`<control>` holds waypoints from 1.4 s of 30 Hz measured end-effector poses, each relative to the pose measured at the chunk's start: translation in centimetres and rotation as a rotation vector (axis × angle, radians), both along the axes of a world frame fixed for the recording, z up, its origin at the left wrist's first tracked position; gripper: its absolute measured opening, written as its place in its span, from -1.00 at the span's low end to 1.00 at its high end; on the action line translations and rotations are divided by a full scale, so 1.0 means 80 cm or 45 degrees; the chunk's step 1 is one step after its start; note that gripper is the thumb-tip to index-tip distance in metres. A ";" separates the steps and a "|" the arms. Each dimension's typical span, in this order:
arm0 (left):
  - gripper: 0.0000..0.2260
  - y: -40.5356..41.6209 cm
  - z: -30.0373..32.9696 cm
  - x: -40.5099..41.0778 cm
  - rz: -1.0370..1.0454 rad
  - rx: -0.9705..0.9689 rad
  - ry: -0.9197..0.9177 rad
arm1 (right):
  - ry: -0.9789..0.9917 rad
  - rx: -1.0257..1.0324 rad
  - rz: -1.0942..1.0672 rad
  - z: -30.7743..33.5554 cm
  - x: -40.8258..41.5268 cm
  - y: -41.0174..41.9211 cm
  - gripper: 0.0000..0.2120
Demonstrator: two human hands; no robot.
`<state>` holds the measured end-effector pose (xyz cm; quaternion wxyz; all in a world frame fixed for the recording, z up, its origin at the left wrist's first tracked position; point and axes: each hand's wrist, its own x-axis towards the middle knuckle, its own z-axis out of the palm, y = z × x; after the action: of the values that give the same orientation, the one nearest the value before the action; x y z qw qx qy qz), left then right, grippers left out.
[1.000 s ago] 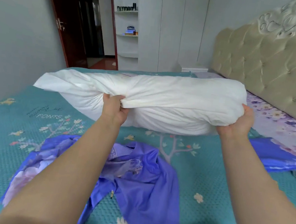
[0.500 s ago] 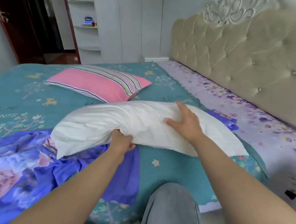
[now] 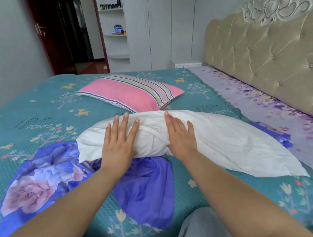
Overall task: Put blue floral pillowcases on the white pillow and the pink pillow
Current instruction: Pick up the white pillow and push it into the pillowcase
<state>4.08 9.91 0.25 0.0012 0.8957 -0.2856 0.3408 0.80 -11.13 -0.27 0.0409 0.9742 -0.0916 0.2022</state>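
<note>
Here the white pillow [image 3: 218,140] lies across the teal bedspread [image 3: 34,106], its near-left end overlapping a blue floral pillowcase [image 3: 142,188] (a second one [image 3: 275,134] peeks out behind). Left hand [image 3: 117,143] and right hand [image 3: 179,137] press flat on it, fingers straight and slightly spread. The pink pillow [image 3: 129,93] lies just beyond.

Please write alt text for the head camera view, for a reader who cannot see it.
Both hands, left and right, press flat on a white pillow lying on a teal bed. A blue floral pillowcase lies partly under it; a pink pillow lies behind.
</note>
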 end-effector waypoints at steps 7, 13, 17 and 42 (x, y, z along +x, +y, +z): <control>0.13 0.007 0.019 0.015 0.227 0.166 0.181 | -0.339 0.274 0.036 0.050 0.016 -0.021 -0.58; -0.13 -0.030 0.050 -0.011 0.153 0.081 0.139 | -0.016 0.255 0.106 0.088 -0.056 -0.072 -0.47; -0.18 -0.039 0.038 -0.037 0.080 0.240 0.500 | 0.567 0.081 0.028 0.090 -0.118 -0.054 -0.66; -0.67 -0.022 -0.001 0.049 -0.291 0.315 1.550 | 1.052 0.148 0.266 0.022 -0.009 0.049 0.17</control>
<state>7.97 8.11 0.15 0.0964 0.8865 -0.3649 -0.2677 0.08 -7.20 1.53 -0.0015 0.9781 0.0204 -0.2072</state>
